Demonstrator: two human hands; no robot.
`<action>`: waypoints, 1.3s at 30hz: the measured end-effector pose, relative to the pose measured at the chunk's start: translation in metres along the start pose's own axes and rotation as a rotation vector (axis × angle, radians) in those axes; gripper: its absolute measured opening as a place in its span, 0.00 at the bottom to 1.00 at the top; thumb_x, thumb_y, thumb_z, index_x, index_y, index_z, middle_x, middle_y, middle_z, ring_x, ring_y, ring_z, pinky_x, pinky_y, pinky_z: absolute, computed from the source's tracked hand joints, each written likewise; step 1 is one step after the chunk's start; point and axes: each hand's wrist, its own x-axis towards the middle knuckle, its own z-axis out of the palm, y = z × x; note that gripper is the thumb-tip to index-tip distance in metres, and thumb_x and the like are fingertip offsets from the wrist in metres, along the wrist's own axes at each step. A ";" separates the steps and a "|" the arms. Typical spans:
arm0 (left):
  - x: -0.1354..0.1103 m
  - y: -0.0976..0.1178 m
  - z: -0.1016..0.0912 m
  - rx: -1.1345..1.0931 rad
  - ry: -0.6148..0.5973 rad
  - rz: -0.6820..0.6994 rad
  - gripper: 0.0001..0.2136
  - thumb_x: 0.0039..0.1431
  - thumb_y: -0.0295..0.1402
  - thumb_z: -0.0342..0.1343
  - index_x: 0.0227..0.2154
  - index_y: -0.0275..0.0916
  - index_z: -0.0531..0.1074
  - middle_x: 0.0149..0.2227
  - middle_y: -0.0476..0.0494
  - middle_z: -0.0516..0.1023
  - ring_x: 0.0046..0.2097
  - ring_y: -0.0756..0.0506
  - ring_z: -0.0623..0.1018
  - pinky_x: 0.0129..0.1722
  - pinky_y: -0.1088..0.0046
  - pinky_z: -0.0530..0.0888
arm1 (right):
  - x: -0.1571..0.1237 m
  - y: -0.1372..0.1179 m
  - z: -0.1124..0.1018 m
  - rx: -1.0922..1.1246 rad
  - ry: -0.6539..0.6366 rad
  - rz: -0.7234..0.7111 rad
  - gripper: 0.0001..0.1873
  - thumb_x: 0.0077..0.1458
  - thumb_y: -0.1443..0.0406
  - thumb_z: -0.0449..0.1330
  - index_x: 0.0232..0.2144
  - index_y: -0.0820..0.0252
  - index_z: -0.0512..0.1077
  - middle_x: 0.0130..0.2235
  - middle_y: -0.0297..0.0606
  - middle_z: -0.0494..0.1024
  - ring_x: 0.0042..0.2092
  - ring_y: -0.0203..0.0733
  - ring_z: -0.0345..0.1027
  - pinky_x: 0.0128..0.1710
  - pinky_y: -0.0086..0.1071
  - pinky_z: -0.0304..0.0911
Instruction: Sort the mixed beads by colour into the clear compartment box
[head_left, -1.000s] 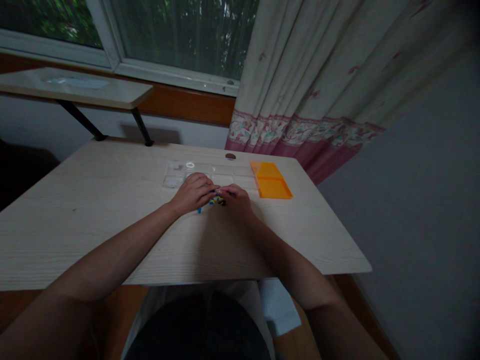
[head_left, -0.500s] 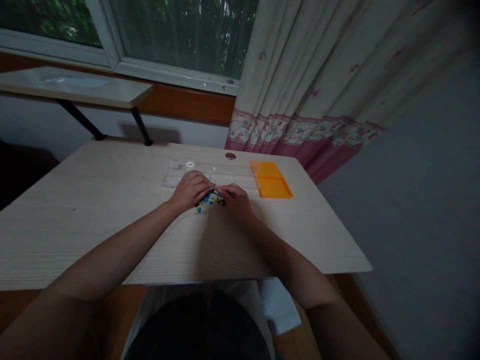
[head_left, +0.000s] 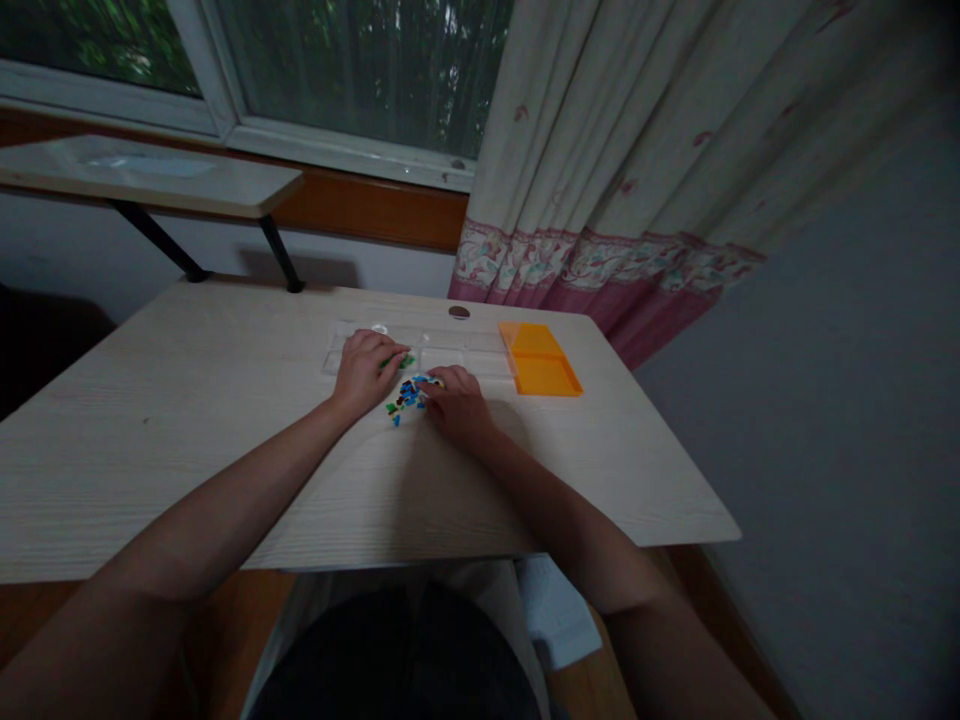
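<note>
Left grip (head_left: pixel 365 365) pinches green pieces (head_left: pixel 400 361) at clear tray (head_left: pixel 480 345); right grip (head_left: pixel 454 396) rests on coloured pile (head_left: pixel 409 393), its hold I cannot tell

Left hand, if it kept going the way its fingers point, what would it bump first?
Probably the small green pieces right at the fingertips of the left hand, seemingly in the clear tray. Depth is hard to judge in this dim view.

Shape of pieces (head_left: pixel 406 393) too small to identify. The left grip (head_left: pixel 365 368) covers part of the tray (head_left: pixel 480 345); whether it pinches the green bits (head_left: pixel 400 361) cannot be told. The right grip (head_left: pixel 454 402) hides some pieces. The desk (head_left: pixel 187 420) and left forearm (head_left: pixel 187 540) are cut by picture edges
</note>
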 end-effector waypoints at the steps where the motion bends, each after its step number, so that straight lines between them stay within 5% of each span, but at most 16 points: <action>1: 0.000 0.001 0.000 0.001 -0.001 0.001 0.13 0.66 0.40 0.50 0.41 0.42 0.79 0.38 0.42 0.78 0.46 0.41 0.71 0.51 0.58 0.65 | 0.000 -0.001 -0.001 -0.023 -0.005 -0.003 0.17 0.61 0.65 0.57 0.52 0.53 0.74 0.55 0.44 0.71 0.56 0.50 0.57 0.55 0.42 0.54; 6: -0.001 0.003 -0.001 -0.005 -0.001 -0.010 0.13 0.66 0.39 0.50 0.41 0.42 0.79 0.39 0.41 0.78 0.47 0.40 0.71 0.50 0.57 0.65 | 0.001 0.001 -0.004 -0.069 0.060 0.058 0.13 0.62 0.64 0.56 0.45 0.55 0.77 0.54 0.45 0.71 0.57 0.51 0.57 0.55 0.43 0.53; 13: 0.000 0.004 -0.001 -0.011 -0.008 0.003 0.13 0.66 0.39 0.50 0.41 0.43 0.79 0.38 0.42 0.78 0.47 0.41 0.71 0.50 0.58 0.65 | 0.003 -0.003 0.004 -0.088 0.019 -0.034 0.17 0.62 0.65 0.55 0.52 0.55 0.73 0.57 0.46 0.70 0.58 0.51 0.56 0.56 0.43 0.53; 39: -0.001 0.005 0.000 -0.020 -0.020 0.011 0.12 0.65 0.38 0.51 0.41 0.44 0.79 0.39 0.42 0.77 0.48 0.40 0.71 0.51 0.56 0.65 | 0.005 0.008 0.004 0.047 0.060 0.117 0.06 0.58 0.68 0.60 0.35 0.57 0.78 0.52 0.42 0.74 0.55 0.48 0.59 0.54 0.41 0.55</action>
